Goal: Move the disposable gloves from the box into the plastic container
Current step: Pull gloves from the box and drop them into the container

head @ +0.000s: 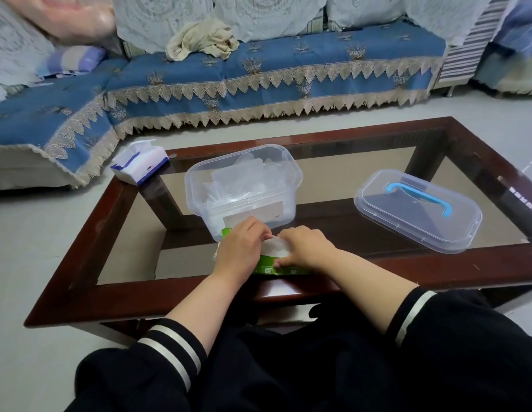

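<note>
With my left hand [243, 244] and right hand [304, 248] curled around gloves [277, 247] in the green box [272, 267], at six o'clock of the plastic container [244, 188], I could drag the light box along.

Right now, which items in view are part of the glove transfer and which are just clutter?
In the job:
- green glove box, under both hands
- gloves bunched at the box opening
- plastic container, open, some gloves already inside
- left hand and right hand, both on the box

Lying about:
- container lid with blue handle, set aside
- tissue pack at the table corner
- cloth on the sofa
</note>
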A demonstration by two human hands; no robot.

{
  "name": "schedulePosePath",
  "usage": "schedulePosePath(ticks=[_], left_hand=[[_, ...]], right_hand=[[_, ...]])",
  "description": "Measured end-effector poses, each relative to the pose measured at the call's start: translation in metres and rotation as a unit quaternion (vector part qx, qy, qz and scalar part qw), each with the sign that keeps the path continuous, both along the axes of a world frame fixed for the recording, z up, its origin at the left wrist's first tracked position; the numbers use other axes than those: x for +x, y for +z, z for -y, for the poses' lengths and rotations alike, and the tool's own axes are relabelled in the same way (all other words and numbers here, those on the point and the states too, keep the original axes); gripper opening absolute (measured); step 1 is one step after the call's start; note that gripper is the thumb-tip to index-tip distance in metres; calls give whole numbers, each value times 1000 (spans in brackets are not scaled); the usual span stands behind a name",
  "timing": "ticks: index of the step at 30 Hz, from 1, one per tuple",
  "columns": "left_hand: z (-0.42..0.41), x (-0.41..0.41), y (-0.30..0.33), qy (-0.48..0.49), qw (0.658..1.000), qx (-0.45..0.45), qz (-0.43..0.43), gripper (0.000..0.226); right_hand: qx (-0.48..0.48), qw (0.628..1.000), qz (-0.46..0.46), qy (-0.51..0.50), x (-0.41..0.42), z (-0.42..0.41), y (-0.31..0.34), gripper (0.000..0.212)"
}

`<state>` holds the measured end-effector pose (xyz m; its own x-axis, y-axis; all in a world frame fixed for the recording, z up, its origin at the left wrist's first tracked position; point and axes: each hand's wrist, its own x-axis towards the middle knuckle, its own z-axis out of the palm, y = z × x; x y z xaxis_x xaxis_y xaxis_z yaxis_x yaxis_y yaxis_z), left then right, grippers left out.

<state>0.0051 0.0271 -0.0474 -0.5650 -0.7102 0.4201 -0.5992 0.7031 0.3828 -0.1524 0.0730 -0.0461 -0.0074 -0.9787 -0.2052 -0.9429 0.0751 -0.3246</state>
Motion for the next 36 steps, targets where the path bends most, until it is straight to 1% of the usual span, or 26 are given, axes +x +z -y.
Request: schedulePosePath(ticks=[2,3,4,5,7,8,9,13,19,22,25,27,28,29,31,33,35,36], left_hand=[[3,5,-2,10,995,96,-19,5],[4,8,-1,15,990,142,-21,7],[5,11,-1,19,983,182,-17,14],[5,14,0,23,977,211,-9,16],[4,15,1,39,974,224,-7,6],[4,13,2,44,975,216,-8,5],[4,13,2,47,978,204,-10,9],[0,7,-1,7,991,130,-33,14],[-1,-4,-1,17,987,107,-119,14],[1,-2,1,22,982,101,-159,13],[-6,-4,14,53,972,119,-195,20],[-10,-7,40,83,952,128,-265,24],[-9,-10,60,83,943,117,-300,22],[-4,-13,81,70,939,95,-322,16],[8,-15,120,33,948,38,-313,7],[26,-13,148,25,958,-14,-285,14],[42,-9,162,42,953,-77,-289,19],[48,-6,164,54,946,-125,-293,21]], right_hand=[[0,1000,-7,7,1,1,-2,57],[0,1000,-6,8,2,2,-2,58],[0,1000,-4,8,1,3,-3,59],[-2,1000,-3,8,1,3,-3,60],[1,1000,-6,10,1,3,-3,60],[2,1000,-7,9,1,3,-3,60],[5,1000,-5,8,2,3,-3,59],[14,1000,10,7,1,2,0,58],[10,1000,7,9,-1,0,2,53],[10,1000,10,5,-3,0,3,53],[10,1000,0,10,-2,1,2,55],[13,999,-19,21,0,1,0,58],[12,1000,-17,22,0,1,-1,60],[10,1000,-7,19,0,2,-3,62],[9,1000,7,15,-1,2,-4,65],[7,1000,-3,22,-1,3,-3,68],[9,1000,-4,25,-1,2,-3,70],[11,1000,-2,25,-1,1,-4,70]])
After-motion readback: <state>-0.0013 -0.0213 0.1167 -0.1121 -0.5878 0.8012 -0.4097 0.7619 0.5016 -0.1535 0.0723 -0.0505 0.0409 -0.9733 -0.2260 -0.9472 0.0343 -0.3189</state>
